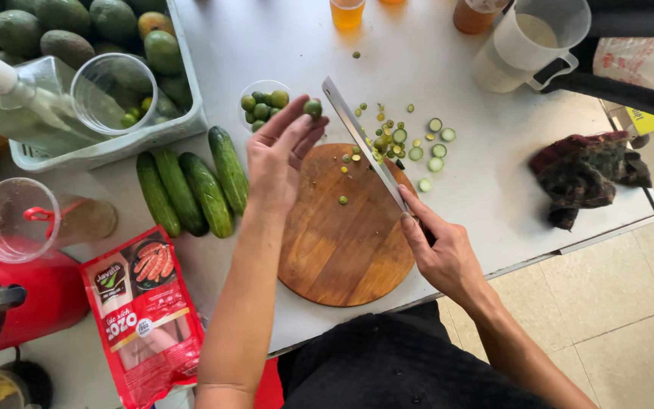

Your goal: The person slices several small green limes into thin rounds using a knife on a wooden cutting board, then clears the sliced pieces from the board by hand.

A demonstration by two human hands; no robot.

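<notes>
Left hand (285, 155) pinches lime (312, 108) above lime-filled cup (264, 101); right hand (440, 254) grips knife (363, 141)

At the frame's centre a small green lime (312, 108) showed above a brown wooden board (342, 242), dark green cucumbers (194, 189) lay to its left, a red packet (145, 318) sat lower left, and the table (281, 45) was pale grey.
</notes>
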